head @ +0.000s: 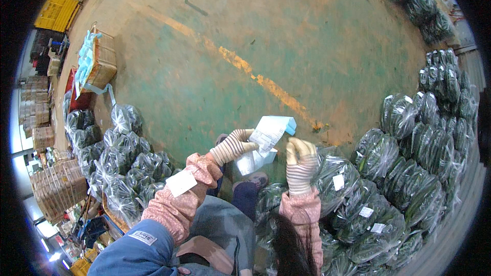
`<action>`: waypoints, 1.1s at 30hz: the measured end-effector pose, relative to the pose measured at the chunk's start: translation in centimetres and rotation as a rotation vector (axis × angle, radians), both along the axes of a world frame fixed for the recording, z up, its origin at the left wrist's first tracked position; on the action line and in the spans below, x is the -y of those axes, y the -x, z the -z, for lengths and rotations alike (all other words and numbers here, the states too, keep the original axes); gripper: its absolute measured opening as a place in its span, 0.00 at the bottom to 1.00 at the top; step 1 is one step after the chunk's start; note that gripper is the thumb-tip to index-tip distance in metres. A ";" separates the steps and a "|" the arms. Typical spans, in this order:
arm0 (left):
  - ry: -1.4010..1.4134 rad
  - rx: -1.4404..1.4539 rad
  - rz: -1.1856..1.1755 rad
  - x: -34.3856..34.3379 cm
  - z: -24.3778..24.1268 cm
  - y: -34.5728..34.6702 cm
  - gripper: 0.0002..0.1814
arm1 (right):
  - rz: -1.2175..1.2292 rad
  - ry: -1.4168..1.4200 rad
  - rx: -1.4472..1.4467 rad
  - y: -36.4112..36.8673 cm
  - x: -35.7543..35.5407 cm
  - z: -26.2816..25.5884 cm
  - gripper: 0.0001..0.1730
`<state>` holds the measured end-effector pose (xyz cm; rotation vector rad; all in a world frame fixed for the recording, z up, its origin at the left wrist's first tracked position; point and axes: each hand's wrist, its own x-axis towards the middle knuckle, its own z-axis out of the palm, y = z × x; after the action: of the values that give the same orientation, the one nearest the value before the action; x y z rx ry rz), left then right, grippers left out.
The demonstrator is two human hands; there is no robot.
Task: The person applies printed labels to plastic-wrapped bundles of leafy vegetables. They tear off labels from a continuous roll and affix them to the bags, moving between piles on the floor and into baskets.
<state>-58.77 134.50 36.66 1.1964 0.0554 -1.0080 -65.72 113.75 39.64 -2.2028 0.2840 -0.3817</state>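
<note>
My left hand [234, 147], in a striped work glove, grips a folded strip of printed white labels [268, 132] with pale blue backing. My right hand [301, 157], in a matching glove with cream fingertips, is beside the strip's right end; whether it holds a small piece cannot be told. A blank-looking white label [181, 183] lies on my left pink sleeve. Close to my right hand is a clear plastic bag of dark green vegetables [333, 191] with a white label on it. More such bags [383, 230] lie below it, some of them labelled.
Bagged green vegetables [119, 157] are piled at left, and stacked bags [429, 149] line the right side. A crate [104, 59] with light blue strips stands on the floor at left. Yellow crates [57, 11] are at upper left. A worn yellow line [268, 88] crosses the green floor.
</note>
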 end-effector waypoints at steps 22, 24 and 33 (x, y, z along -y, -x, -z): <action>-0.317 -0.363 0.098 -5.7 14.5 11.9 0.18 | -0.267 0.328 -1.369 12.4 10.9 22.0 0.25; -0.327 -0.356 0.023 -5.7 16.7 12.9 0.18 | -0.304 0.627 -1.257 7.1 10.7 23.9 0.23; -0.301 -0.285 -0.037 -4.8 22.2 9.4 0.22 | -0.162 0.965 -1.096 15.0 6.8 33.7 0.37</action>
<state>-68.20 139.29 14.46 1.3089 0.4657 -1.1593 -80.74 106.91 5.98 -3.1549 0.5662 1.0508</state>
